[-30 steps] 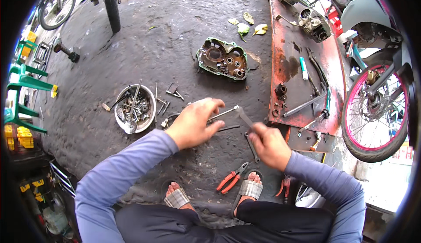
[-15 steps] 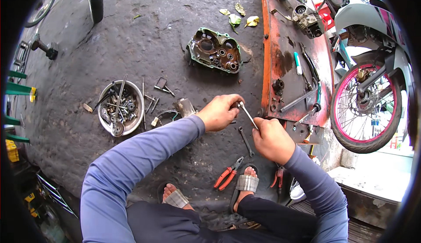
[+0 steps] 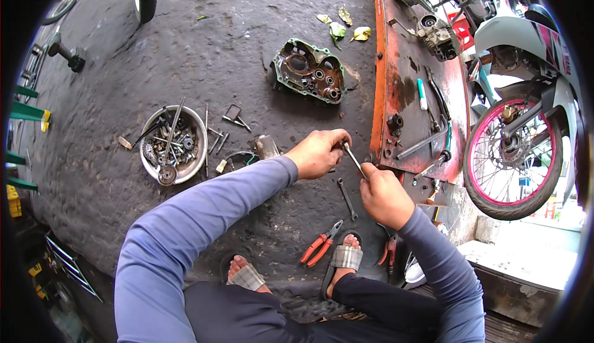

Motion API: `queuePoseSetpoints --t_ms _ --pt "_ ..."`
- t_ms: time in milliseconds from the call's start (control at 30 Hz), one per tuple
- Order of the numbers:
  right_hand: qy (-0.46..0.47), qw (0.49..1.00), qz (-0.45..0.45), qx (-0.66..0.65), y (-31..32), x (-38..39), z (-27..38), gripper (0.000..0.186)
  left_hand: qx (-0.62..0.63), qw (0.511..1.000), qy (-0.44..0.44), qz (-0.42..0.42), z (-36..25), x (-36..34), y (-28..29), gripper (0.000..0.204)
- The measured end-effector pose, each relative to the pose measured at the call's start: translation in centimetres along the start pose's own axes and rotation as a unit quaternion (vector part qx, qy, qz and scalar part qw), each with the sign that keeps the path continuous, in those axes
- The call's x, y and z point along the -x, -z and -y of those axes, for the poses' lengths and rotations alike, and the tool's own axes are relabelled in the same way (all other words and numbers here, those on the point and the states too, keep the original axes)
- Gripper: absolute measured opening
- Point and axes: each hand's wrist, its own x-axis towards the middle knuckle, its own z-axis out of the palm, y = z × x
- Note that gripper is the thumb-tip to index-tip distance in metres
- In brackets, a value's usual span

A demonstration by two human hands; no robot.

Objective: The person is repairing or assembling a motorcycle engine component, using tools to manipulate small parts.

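Observation:
My right hand point(image 3: 387, 196) is closed around the lower end of a slim silver wrench point(image 3: 354, 160), which slants up and left. At its upper end, the fingers of my left hand point(image 3: 318, 154) are curled together right beside the wrench's head. What those fingers pinch is mostly hidden behind them. Below, a second wrench point(image 3: 347, 198) lies on the dark ground between my hands and feet. Pliers with red handles point(image 3: 316, 249) rest near my right foot, and another red-handled tool point(image 3: 388, 250) lies to its right. A metal cylinder-shaped part point(image 3: 266, 147) sits beside my left wrist.
An engine case half point(image 3: 307, 72) lies farther ahead. To the left stands a bowl point(image 3: 202, 134) full of bolts and small parts. An orange-edged metal bench point(image 3: 378, 71) carries tools and an engine part point(image 3: 437, 36). A motorbike wheel with a pink rim point(image 3: 516, 154) is at the right.
The whole view has shifted slightly. Both hands stay together at the wrench, which has turned a little, with my right hand a bit closer to my left.

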Motion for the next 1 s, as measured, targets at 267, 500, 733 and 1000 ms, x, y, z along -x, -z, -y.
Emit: queuePoseSetpoints --t_ms 267,500,733,1000 --pt "0.025 0.993 -0.091 -0.073 -3.5 0.7 -2.3 0.030 -0.028 0.999 -0.020 -0.040 0.0 0.3 -0.4 0.023" --pt "0.067 0.980 -0.139 -0.122 -6.4 -0.1 -5.0 0.034 0.008 0.998 -0.019 -0.053 0.5 0.8 -0.7 0.027" --pt "-0.026 0.972 -0.148 -0.182 -8.2 -2.4 -5.9 0.026 -0.038 0.996 0.072 -0.046 -0.2 1.5 -0.3 0.019" --pt "-0.035 0.955 -0.158 -0.250 -9.7 -5.1 -6.8 0.025 -0.023 0.996 0.077 -0.044 -0.6 3.1 0.2 0.024"
